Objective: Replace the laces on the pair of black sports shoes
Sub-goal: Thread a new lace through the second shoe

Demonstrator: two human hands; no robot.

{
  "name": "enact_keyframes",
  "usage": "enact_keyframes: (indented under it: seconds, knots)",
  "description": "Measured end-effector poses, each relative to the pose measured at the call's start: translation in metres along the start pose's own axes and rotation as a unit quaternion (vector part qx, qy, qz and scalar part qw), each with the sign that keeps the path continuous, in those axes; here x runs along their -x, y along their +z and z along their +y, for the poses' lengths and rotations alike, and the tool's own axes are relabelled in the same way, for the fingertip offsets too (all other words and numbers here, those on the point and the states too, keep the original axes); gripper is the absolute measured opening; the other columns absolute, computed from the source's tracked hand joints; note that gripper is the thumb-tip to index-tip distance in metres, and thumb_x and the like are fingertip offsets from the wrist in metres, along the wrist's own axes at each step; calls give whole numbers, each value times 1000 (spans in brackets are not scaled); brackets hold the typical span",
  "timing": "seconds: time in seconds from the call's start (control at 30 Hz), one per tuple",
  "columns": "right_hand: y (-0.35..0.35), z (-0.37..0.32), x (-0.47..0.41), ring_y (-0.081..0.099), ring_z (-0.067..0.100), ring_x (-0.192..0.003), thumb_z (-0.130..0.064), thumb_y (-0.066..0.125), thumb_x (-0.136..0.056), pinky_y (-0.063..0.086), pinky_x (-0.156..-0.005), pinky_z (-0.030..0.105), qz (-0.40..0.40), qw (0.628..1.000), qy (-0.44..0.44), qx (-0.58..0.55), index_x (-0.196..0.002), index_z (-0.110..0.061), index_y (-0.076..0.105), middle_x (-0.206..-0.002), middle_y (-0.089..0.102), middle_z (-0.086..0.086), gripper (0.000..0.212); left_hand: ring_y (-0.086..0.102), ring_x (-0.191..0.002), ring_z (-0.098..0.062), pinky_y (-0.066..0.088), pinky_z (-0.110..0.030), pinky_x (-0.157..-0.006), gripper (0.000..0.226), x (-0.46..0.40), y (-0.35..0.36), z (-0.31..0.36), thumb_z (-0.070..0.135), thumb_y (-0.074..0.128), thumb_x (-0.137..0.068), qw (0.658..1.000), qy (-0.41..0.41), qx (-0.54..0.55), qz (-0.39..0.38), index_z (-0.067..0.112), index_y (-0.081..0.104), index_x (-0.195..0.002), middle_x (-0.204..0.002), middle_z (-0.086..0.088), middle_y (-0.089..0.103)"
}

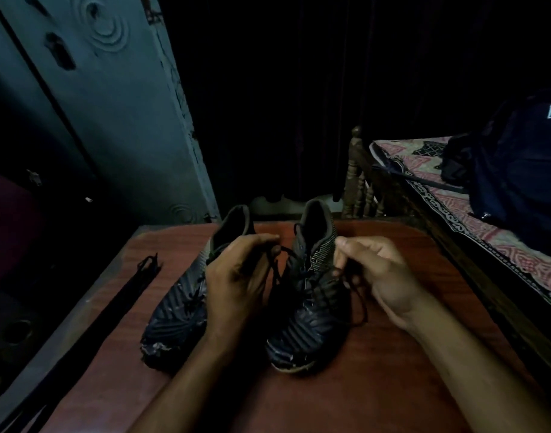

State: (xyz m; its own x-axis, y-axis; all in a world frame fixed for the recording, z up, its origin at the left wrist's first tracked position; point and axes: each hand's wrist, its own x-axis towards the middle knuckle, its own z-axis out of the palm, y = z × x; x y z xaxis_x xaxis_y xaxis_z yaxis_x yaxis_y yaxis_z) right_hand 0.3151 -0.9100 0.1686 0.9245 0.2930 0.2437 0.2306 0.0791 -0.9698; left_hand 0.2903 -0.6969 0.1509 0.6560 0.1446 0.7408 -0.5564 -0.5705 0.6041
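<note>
two hands (236, 276) (377, 273) pinching lace (357, 295), right shoe (311, 301)

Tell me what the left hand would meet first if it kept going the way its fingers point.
The left hand, pinching a lace, points toward the right-side shoe. It would likely meet that shoe's laced top first, though depth is hard to judge in this dim view.

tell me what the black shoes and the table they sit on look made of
The two worn black sports shoes look like ribbed synthetic leather with a slight sheen, scuffed pale at the toes; the collar seems knit fabric. The reddish-brown table looks like wood or wood-grain laminate, matte with streaky grain; which one is unclear.
</note>
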Motion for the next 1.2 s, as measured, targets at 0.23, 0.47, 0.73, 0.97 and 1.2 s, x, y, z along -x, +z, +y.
enact_keyframes:
  seconds: [0.23, 0.47, 0.73, 0.97, 1.2]
  knots:
    - [8, 26, -2, 50, 14, -59, -20, 81, -82, 42, -55, 23, 37, 971, -99, 215, -97, -34, 70, -80, 60, -7, 23, 70, -98, -10, 55, -25, -85, 13, -4, -4, 13, 11, 69, -95, 996, 26, 86, -7, 14, 73, -108, -102, 8, 73]
    - [21, 29, -4, 68, 8, -90, -17, 76, -86, 50, -75, 18, 67, 955, -185, 224, -94, -20, 75, -92, 67, -12, 8, 73, -99, -15, 60, -31, -79, 20, -3, -3, 16, 11, 74, -94, 989, 20, 135, -56, 17, 72, -112, -105, 4, 74]
    - [21, 25, -4, 69, 10, -80, -14, 79, -81, 49, -70, 17, 97, 952, -217, 192, -89, -10, 80, -83, 70, -6, 9, 68, -106, -9, 57, -29, -86, 38, 3, 8, 4, 8, 79, -89, 979, 11, 70, -189, 20, 70, -123, -115, 13, 66]
    - [22, 20, 0, 70, 10, -80, -12, 83, -81, 53, -69, 25, 71, 950, -221, 206, -93, -16, 78, -87, 73, -8, 13, 71, -95, -6, 55, -20, -75, 32, 6, 9, 5, 16, 78, -91, 983, -11, 67, -168, 23, 70, -121, -105, 16, 72]
    - [15, 22, -2, 56, 18, -65, -5, 82, -78, 47, -58, 25, 93, 938, -194, 273, -105, -23, 69, -92, 64, -11, 35, 70, -94, -8, 54, -22, -79, 24, 3, 9, -5, 6, 74, -92, 987, -53, 72, -134, 22, 77, -110, -99, 14, 71]
